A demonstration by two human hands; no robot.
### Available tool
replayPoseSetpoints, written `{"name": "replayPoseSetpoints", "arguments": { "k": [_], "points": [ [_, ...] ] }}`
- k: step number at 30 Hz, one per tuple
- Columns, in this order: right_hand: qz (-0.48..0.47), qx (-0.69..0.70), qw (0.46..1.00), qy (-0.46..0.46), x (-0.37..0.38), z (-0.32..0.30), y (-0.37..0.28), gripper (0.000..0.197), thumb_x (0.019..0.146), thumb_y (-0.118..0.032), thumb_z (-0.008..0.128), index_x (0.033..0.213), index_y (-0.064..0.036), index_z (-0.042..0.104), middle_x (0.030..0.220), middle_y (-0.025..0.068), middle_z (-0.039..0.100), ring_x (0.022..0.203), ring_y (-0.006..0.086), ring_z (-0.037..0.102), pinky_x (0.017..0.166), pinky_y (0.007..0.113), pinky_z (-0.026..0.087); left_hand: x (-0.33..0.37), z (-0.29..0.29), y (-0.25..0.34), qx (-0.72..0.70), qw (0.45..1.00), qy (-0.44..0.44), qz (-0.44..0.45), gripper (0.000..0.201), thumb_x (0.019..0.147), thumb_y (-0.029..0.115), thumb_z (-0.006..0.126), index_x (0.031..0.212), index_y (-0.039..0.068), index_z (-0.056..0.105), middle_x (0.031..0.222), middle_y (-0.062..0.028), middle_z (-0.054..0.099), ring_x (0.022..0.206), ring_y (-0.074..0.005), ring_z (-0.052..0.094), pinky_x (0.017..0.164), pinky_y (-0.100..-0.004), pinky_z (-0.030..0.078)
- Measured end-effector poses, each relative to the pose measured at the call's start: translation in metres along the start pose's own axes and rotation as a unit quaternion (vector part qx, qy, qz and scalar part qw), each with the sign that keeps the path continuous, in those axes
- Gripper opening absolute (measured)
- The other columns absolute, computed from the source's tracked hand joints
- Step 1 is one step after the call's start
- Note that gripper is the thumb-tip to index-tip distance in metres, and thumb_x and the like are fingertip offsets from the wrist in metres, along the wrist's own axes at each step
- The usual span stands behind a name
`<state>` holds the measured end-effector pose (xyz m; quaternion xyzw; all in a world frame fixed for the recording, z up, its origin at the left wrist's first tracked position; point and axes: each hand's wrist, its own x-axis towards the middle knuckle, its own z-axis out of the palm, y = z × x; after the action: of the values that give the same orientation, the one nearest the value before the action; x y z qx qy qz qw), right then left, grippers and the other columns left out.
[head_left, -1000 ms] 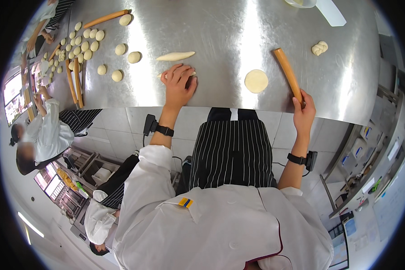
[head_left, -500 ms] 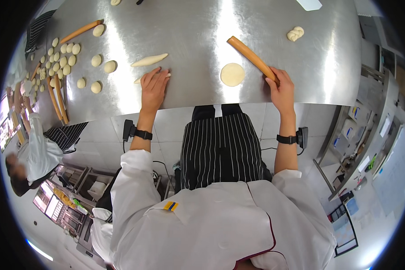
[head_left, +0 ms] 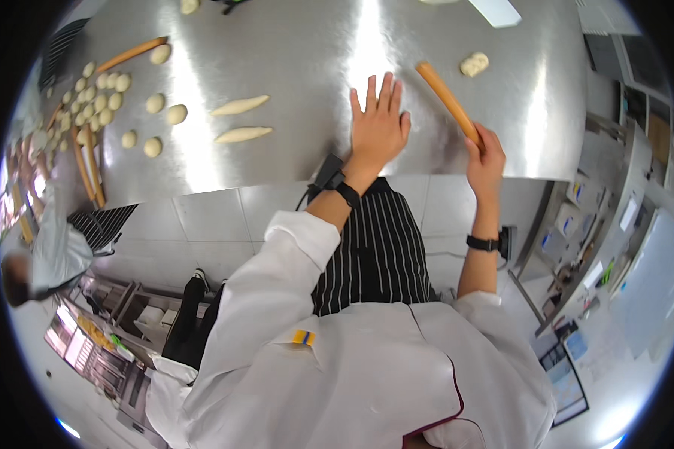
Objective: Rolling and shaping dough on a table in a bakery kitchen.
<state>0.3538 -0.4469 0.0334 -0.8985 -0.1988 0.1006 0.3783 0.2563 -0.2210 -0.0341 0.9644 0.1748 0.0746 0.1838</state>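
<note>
My left hand point(head_left: 379, 123) is spread, palm down, over the spot of the flattened dough round, which it hides almost wholly. A wooden rolling pin point(head_left: 449, 102) is held at its near end by my right hand point(head_left: 487, 159), its far end slanting away to the left above the table. To the left lie two spindle-shaped dough pieces, a farther one point(head_left: 240, 105) and a nearer one point(head_left: 243, 135), side by side and apart from both hands. A knotted dough piece point(head_left: 474, 64) sits beyond the rolling pin on the right.
Several dough balls point(head_left: 176, 114) are scattered on the steel table point(head_left: 299, 60), with a denser cluster point(head_left: 97, 101) at the far left. More rolling pins point(head_left: 132, 54) lie there. A white flat scraper-like piece point(head_left: 496, 12) is at the back. A co-worker point(head_left: 49, 239) stands at the left.
My left hand has left the nearer spindle-shaped piece and moved right, over the dough round. My right hand has shifted slightly right with the rolling pin, away from the round.
</note>
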Motion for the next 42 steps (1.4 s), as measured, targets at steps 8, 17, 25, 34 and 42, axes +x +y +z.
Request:
{"name": "replayPoseSetpoints", "arguments": {
  "k": [8,17,25,34,42],
  "points": [
    [0.012,-0.010,0.999,-0.042,-0.008,-0.021,0.002,0.031,0.103,-0.008,0.074,0.132,0.0005,0.072,0.117,0.0158,0.073,0.097,0.0267,0.073,0.080,0.036,0.059,0.014,-0.005,-0.009,-0.038,0.999,-0.005,-0.035,0.067,0.109,0.034,0.050,0.169,0.005,0.042,0.180,-0.0146,0.033,0.169,-0.0434,0.020,0.130,-0.0757,0.014],
    [-0.221,-0.040,0.966,-0.128,0.013,0.058,-0.050,0.035,0.093,-0.014,0.080,0.128,-0.0103,0.078,0.115,0.0076,0.077,0.108,0.0326,0.071,0.094,0.047,0.053,-0.020,-0.081,-0.078,-0.283,0.929,0.205,-0.121,0.044,0.098,0.010,0.064,0.141,0.001,0.063,0.142,-0.0184,0.062,0.127,-0.0389,0.061,0.111,-0.0516,0.048],
    [-0.220,-0.107,0.967,-0.072,-0.006,0.101,-0.042,0.037,0.092,-0.025,0.084,0.127,-0.0152,0.079,0.119,0.0003,0.075,0.113,0.0244,0.068,0.107,0.047,0.043,-0.042,-0.048,-0.085,-0.033,0.995,0.088,-0.011,0.034,0.092,0.010,0.068,0.125,0.007,0.072,0.121,-0.0095,0.066,0.116,-0.0336,0.062,0.098,-0.0481,0.049],
    [-0.171,-0.260,0.950,0.001,-0.010,0.115,-0.032,0.060,0.104,-0.039,0.065,0.153,-0.0033,0.064,0.160,0.0143,0.060,0.147,0.0310,0.054,0.116,0.049,0.036,-0.035,-0.044,-0.085,0.041,0.992,0.120,0.001,0.041,0.091,0.022,0.066,0.128,0.006,0.070,0.127,-0.0127,0.065,0.121,-0.0360,0.061,0.103,-0.0536,0.046],
    [-0.165,-0.241,0.956,0.022,0.012,0.120,-0.041,0.056,0.100,-0.037,0.067,0.150,-0.0103,0.067,0.156,0.0153,0.060,0.144,0.0352,0.054,0.112,0.051,0.039,-0.013,-0.048,-0.088,0.067,0.991,0.111,-0.028,0.049,0.089,0.022,0.062,0.135,0.007,0.070,0.145,-0.0161,0.062,0.140,-0.0463,0.054,0.115,-0.0630,0.042]
  ]
}}
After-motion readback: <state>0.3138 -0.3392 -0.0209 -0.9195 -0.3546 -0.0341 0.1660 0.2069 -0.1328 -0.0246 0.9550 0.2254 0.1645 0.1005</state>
